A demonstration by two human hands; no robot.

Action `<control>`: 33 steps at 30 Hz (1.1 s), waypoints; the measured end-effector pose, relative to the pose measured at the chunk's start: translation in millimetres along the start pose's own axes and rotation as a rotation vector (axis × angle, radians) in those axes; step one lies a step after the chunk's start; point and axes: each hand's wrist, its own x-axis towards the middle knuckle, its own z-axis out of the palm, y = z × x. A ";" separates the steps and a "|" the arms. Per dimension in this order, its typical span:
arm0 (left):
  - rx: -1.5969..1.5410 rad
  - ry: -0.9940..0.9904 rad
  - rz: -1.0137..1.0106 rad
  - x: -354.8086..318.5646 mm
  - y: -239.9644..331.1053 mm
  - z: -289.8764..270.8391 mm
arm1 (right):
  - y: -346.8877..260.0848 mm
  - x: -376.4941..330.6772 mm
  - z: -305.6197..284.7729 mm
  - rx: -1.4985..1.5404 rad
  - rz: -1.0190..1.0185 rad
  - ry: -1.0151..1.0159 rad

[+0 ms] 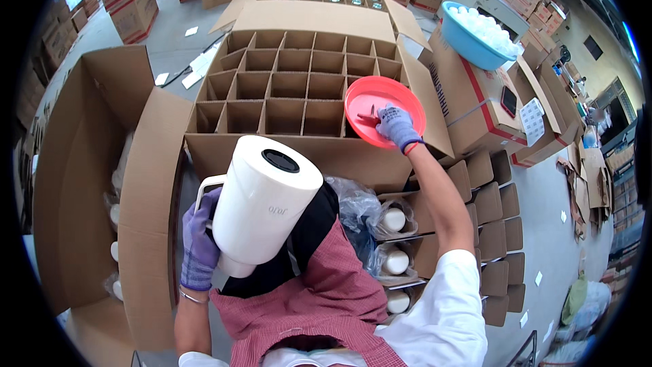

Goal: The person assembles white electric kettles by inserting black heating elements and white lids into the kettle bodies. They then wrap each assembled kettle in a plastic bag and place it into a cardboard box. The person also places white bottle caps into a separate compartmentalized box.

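My left hand (201,239), in a purple knit glove, grips the handle of a large white tumbler mug (269,197). The tumbler is tilted over my lap, its lid with a black centre facing up and away. My gloved right hand (396,126) reaches into a round red plastic basin (363,95) on the divided carton. Its fingers are closed at a small red-handled tool (369,117), which looks like pliers. The fingertips are partly hidden by the hand itself.
Ahead stands a carton with cardboard dividers (292,81). An open carton (88,183) with wrapped white items is at left. On the right are bagged white tumblers (394,221) among dividers, a blue basin (468,44) of white pieces and a phone (509,101) on a carton.
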 end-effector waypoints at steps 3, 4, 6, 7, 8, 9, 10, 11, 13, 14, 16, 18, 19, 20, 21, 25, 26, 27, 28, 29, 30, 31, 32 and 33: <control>-0.182 0.017 -0.123 -26.5 -27.8 10.6 | -2.3 -2.3 2.4 -0.030 0.036 0.006; -0.085 0.012 -0.146 -36.7 -34.3 14.3 | -1.0 -9.7 7.6 0.080 -0.007 0.116; -0.059 -0.004 -0.133 -47.3 -44.6 12.8 | -19.8 -32.8 -14.6 0.308 -0.114 0.345; 0.047 -0.049 -0.103 -47.3 -51.0 6.1 | -40.0 -53.1 -33.3 0.550 -0.272 0.438; 0.057 -0.067 -0.085 -45.4 -49.2 5.3 | -60.5 -81.0 -53.2 0.784 -0.422 0.527; 0.076 -0.077 -0.067 -42.9 -41.3 4.4 | -80.0 -108.3 -67.1 0.870 -0.556 0.527; 0.093 -0.101 -0.045 -41.3 -34.6 4.7 | -88.3 -127.5 -76.0 0.950 -0.678 0.534; 0.295 -0.118 0.043 -40.5 -37.8 2.2 | -84.2 -131.7 -75.7 0.839 -0.667 0.539; 0.253 -0.121 0.013 -43.8 -39.7 -0.9 | -77.8 -133.5 -75.1 0.623 -0.650 0.533; 0.242 -0.119 -0.003 -48.7 -38.5 -3.4 | -66.5 -118.5 -68.1 0.588 -0.534 0.536; 0.278 -0.077 0.036 -49.9 -43.8 -9.2 | -29.2 -72.3 -45.9 0.423 -0.277 0.430; 0.044 0.008 -0.124 -41.0 -19.8 -5.5 | -1.4 -37.3 -33.8 0.224 -0.090 0.235; 0.152 -0.025 -0.075 -34.0 -10.1 -10.9 | 13.3 -21.0 -15.2 0.083 -0.051 0.139; 0.171 -0.034 -0.065 -27.5 -4.9 -14.8 | 25.1 -10.5 2.4 0.032 -0.088 0.110; 0.145 -0.072 -0.019 -21.2 0.4 -17.1 | 33.6 0.5 16.7 -0.015 -0.130 0.085; 0.161 -0.077 0.000 -8.4 1.7 -34.8 | 2.8 -1.0 -1.2 0.258 -0.074 0.154; 0.185 -0.071 -0.013 -4.5 -1.5 -37.9 | 8.4 -3.1 -2.1 0.434 -0.014 0.205; 0.208 -0.060 -0.034 -2.6 -7.6 -41.4 | 10.6 -8.6 -4.6 1.039 0.010 0.134; 0.230 -0.051 -0.054 0.0 -12.0 -43.4 | 13.6 -15.8 -6.0 1.641 0.040 0.045; 0.211 -0.054 -0.099 0.5 -15.4 -47.9 | -6.8 -34.8 -17.2 1.924 -0.065 -0.010; 0.220 -0.064 -0.065 0.0 -15.3 -50.1 | -33.2 -63.1 -37.9 2.204 -0.171 -0.065; 0.219 -0.072 -0.061 0.9 -20.3 -55.5 | -52.5 -93.7 -63.5 2.343 -0.225 -0.197; 0.216 -0.084 -0.052 3.2 -26.2 -59.2 | -68.5 -117.1 -77.2 2.473 -0.281 -0.332; 0.197 -0.107 -0.089 8.0 -26.0 -56.5 | -77.1 -128.1 -74.4 2.434 -0.310 -0.346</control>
